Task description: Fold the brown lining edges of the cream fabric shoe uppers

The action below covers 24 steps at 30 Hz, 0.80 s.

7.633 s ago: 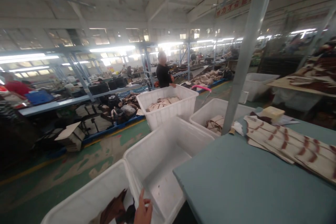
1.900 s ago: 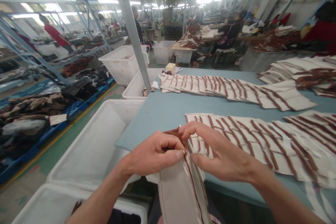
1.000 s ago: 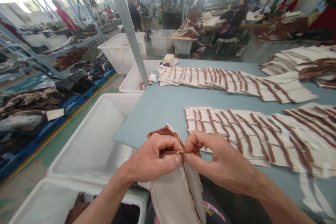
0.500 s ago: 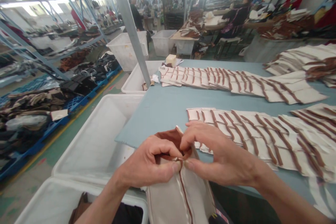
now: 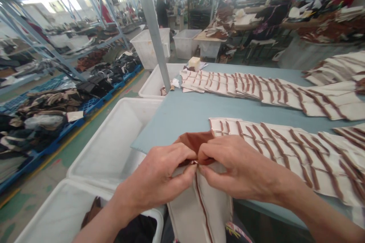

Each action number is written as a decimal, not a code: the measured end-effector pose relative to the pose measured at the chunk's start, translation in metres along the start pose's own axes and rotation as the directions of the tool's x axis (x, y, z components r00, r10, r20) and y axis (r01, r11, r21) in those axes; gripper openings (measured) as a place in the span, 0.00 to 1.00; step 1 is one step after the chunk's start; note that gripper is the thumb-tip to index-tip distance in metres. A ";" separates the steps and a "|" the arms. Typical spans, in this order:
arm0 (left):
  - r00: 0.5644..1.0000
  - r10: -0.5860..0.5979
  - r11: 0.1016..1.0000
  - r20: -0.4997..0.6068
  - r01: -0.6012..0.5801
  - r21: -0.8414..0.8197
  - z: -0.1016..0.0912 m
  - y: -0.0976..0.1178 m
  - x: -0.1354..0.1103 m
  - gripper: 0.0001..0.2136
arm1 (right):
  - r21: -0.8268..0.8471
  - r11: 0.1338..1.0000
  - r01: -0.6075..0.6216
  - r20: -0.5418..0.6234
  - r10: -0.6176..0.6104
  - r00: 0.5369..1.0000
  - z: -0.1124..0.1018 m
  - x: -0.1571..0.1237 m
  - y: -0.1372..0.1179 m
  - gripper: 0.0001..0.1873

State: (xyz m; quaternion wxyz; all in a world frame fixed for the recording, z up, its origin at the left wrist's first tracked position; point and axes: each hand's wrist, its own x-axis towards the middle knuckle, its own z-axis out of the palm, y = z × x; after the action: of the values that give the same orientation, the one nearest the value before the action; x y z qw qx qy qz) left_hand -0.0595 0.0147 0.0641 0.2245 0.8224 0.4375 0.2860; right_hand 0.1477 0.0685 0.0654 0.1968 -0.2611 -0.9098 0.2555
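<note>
A cream fabric piece (image 5: 186,212) with brown lining and a brown seam down its middle hangs from both hands, near the table's front edge. My left hand (image 5: 168,172) pinches its top edge just left of the seam. On the other side of the seam, my right hand (image 5: 228,163) pinches the same edge, the thumbs almost touching. The brown inside (image 5: 195,140) shows behind the fingers. Just right of my hands lies a row of overlapping cream pieces with brown strips (image 5: 273,146).
A blue-grey table (image 5: 176,112) carries another row of cream pieces (image 5: 251,85). White plastic bins (image 5: 111,152) stand along its left side, near a metal post (image 5: 155,34). Garments lie on blue pallets (image 5: 94,112) farther left. A person (image 5: 162,9) stands in the background; another sits at right.
My hands have drawn closer together at the seam and the brown lining's rim shows wider. The whole scene has shifted slightly rightward as the camera turned.
</note>
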 end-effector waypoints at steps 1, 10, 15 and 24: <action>1.000 -0.004 1.000 0.003 0.004 0.029 -0.001 0.001 0.000 0.07 | -0.026 1.000 -0.014 0.015 0.015 1.000 0.000 0.002 -0.001 0.06; 0.986 0.164 0.974 -0.028 -0.157 0.164 -0.004 0.009 0.003 0.10 | -0.022 1.000 0.001 0.015 0.000 1.000 -0.014 0.000 -0.007 0.07; 0.915 0.391 0.877 -0.104 -0.336 0.343 0.011 0.006 0.002 0.08 | 0.333 0.940 -0.074 0.026 0.070 0.997 -0.010 -0.010 0.004 0.06; 0.887 0.457 0.836 -0.069 -0.401 0.375 0.029 0.021 0.002 0.12 | 0.818 0.500 -0.285 0.271 0.101 0.957 -0.011 -0.032 0.021 0.08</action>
State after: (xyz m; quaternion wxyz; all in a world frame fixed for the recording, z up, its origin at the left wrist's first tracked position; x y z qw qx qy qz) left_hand -0.0274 0.0022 0.0564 -0.0304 0.9012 0.3014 0.3100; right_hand 0.1865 0.0697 0.0551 0.1825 -0.2068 -0.6480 0.7100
